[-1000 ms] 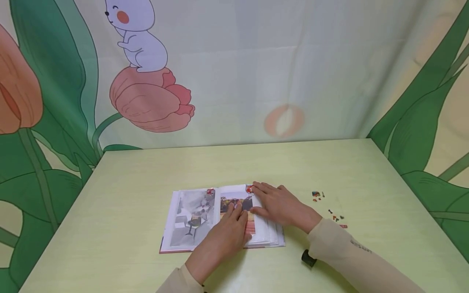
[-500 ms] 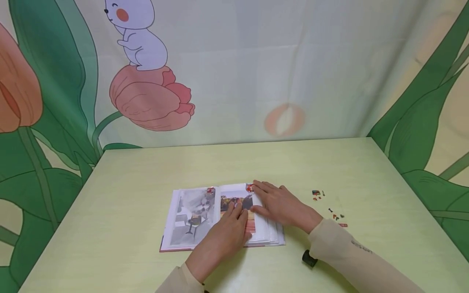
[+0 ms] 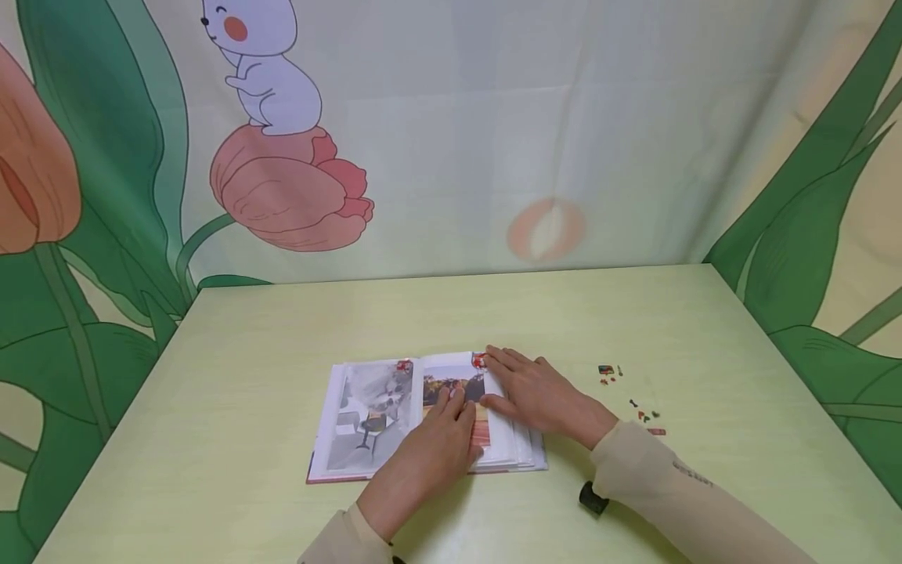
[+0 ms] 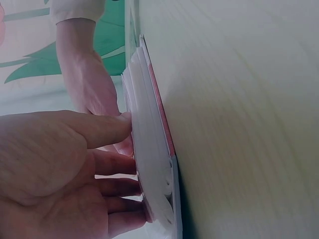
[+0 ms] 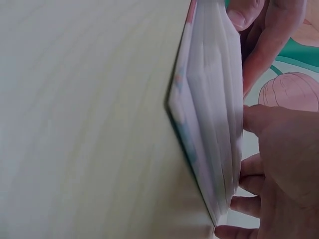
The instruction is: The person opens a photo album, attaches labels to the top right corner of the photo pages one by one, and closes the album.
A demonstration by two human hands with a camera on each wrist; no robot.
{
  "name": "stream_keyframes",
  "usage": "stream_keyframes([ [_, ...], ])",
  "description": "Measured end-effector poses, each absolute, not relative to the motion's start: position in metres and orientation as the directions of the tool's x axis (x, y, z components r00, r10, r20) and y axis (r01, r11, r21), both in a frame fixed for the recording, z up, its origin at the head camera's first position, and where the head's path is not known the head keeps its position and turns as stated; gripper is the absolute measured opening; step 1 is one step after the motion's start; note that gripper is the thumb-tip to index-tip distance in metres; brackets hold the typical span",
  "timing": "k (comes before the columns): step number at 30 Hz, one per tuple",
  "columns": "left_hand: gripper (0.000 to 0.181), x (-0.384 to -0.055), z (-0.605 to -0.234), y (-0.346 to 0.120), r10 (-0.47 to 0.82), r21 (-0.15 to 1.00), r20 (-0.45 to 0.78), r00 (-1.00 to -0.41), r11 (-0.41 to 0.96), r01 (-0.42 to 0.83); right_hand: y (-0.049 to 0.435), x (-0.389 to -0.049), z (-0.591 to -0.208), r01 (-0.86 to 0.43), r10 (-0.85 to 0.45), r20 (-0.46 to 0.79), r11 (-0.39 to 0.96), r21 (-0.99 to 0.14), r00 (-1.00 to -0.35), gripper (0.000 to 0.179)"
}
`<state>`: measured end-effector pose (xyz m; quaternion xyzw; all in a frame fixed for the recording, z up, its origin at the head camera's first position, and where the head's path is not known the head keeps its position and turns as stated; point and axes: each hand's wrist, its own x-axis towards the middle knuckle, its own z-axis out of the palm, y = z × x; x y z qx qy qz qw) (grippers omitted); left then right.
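Note:
An open photo album [image 3: 502, 450] lies on the table, its thick stack of white pages on the right side. My left hand [image 3: 430, 454] rests with its fingers flat on the colour photo [image 3: 451, 384] of the right page. Fingertips of my right hand [image 3: 539, 395] press that page's upper right corner, beside a small red sticker [image 3: 479, 360]. A grey photo [image 3: 366, 431] fills the left page, with another red sticker [image 3: 404, 365] at its top corner. In the left wrist view the left fingertips touch the top page [image 4: 144, 134]; the right wrist view shows both hands along the pages' edge.
To the right of the album lie several tiny stickers [image 3: 606, 370], some on what looks like a clear sheet. A small black object [image 3: 593, 498] shows under the right sleeve [image 3: 634, 462]. A printed cloth [image 3: 451, 141] hangs behind the table's far edge.

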<state>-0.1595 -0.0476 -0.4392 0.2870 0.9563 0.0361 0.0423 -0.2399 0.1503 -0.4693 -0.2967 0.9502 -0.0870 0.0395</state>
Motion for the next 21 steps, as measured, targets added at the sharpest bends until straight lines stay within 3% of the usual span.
stream_keyframes([
  [7, 0.059, -0.16, -0.439, -0.048, 0.544, 0.122, -0.075, -0.835, 0.836, 0.534, 0.151, -0.237, -0.469, -0.541, -0.547, 0.007, 0.826, -0.157, -0.837, 0.08],
  [15, 0.057, -0.161, -0.441, -0.049, 0.56, 0.123, -0.042, -0.827, 0.824, 0.552, 0.144, -0.231, -0.469, -0.661, -0.66, 0.055, 0.74, -0.125, -0.749, 0.066],
  [21, 0.058, -0.16, -0.44, -0.048, 0.571, 0.103, -0.035, -0.82, 0.818, 0.566, 0.143, -0.229, -0.47, -0.668, -0.668, 0.011, 0.742, -0.057, -0.744, 0.055],
])
